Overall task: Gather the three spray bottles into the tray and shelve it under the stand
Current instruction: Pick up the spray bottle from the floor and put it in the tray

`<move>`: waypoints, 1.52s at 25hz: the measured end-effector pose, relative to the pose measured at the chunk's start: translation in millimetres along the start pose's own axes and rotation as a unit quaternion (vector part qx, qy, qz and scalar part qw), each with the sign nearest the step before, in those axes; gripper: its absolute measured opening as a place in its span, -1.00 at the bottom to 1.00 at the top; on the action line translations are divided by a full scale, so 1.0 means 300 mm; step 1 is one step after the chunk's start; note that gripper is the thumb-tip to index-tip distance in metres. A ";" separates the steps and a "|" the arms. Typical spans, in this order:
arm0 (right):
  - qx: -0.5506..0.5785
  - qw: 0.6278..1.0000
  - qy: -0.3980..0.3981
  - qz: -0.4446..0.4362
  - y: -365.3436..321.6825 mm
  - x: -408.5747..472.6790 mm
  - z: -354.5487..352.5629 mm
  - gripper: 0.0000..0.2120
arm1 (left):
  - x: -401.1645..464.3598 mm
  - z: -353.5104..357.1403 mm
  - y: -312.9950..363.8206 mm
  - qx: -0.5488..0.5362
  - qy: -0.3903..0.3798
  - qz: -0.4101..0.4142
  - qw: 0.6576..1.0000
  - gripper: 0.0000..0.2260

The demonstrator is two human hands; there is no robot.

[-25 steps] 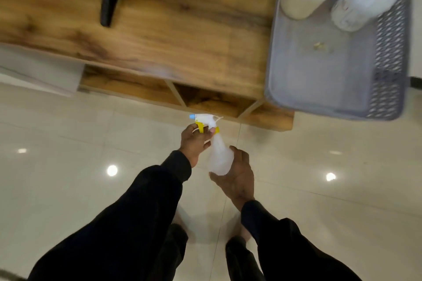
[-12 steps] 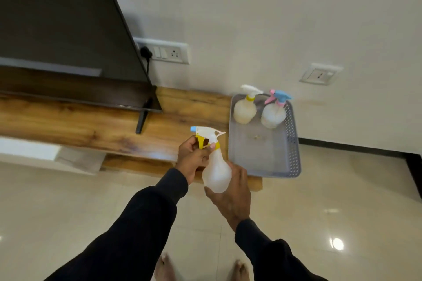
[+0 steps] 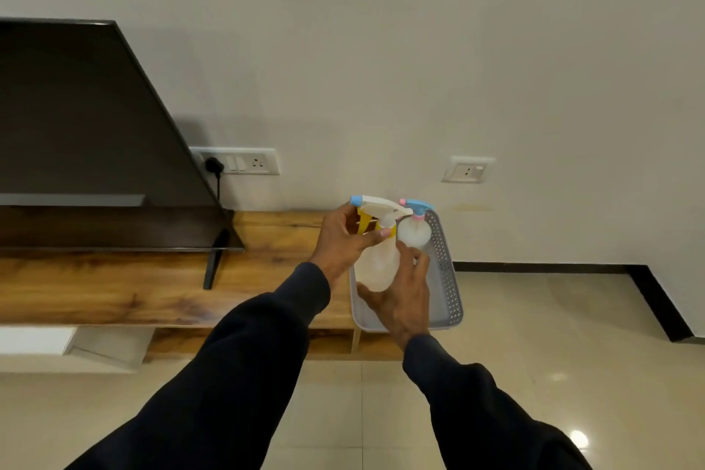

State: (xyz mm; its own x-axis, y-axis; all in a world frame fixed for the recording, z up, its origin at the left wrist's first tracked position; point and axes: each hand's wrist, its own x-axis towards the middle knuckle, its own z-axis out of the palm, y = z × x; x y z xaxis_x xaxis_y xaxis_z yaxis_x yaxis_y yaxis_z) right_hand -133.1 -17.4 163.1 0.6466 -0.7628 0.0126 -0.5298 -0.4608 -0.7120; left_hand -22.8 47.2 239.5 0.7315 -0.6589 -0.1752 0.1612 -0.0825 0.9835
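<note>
Item: spray bottle (image 3: 375, 259), translucent white body, yellow trigger and collar, white head with pale blue nozzle tip; carried upright over the near half of the grey perforated tray (image 3: 444, 279), not yet set down. Left hand (image 3: 343, 240) clasps the neck and trigger, fingers curled round the yellow collar; right hand (image 3: 400, 298) cups the base and lower side, likely to steady the bottle so it goes in level. Tray sits at the right end of the wooden stand (image 3: 152, 286), partly overhanging its front edge. Inside, at the far end: a second bottle (image 3: 414, 233) with blue head and pink collar, upright; a third is not visible, possibly hidden behind the hands. Open shelf (image 3: 332, 343) beneath the stand is the judged destination for the filled tray
</note>
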 end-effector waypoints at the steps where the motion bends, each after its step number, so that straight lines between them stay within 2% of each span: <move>1: -0.002 1.000 0.005 0.002 0.014 0.007 -0.004 -0.08 | 0.000 0.018 0.003 0.002 -0.007 0.001 1.000 -0.66; 4: 0.014 1.000 0.008 0.014 0.060 0.011 0.007 -0.09 | 0.006 0.046 -0.029 0.021 -0.020 0.004 1.000 -0.61; 13: -0.029 0.999 -0.023 0.017 0.225 0.093 0.162 -0.13 | 0.130 0.014 -0.278 0.091 -0.012 -0.019 0.996 -0.64; 21: -0.018 0.999 -0.043 0.012 0.365 0.230 0.326 -0.21 | 0.310 -0.016 -0.461 0.118 -0.027 -0.032 0.992 -0.67; 30: -0.020 0.996 -0.078 0.024 0.440 0.285 0.403 -0.18 | 0.381 -0.021 -0.563 0.121 -0.040 -0.071 0.989 -0.64; 38: -0.006 0.994 -0.102 0.025 0.478 0.278 0.443 -0.24 | 0.366 -0.035 -0.595 0.118 -0.038 -0.090 0.988 -0.64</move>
State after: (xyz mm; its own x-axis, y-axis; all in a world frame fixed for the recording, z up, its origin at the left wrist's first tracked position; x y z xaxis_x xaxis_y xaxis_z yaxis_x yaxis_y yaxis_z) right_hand -82.1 -86.9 -31.1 0.7161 -0.6777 -0.1671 -0.5708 -0.4308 -0.6990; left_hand 35.6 -2.7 44.4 0.6518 -0.6711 -0.3531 0.1193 -0.3690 0.9217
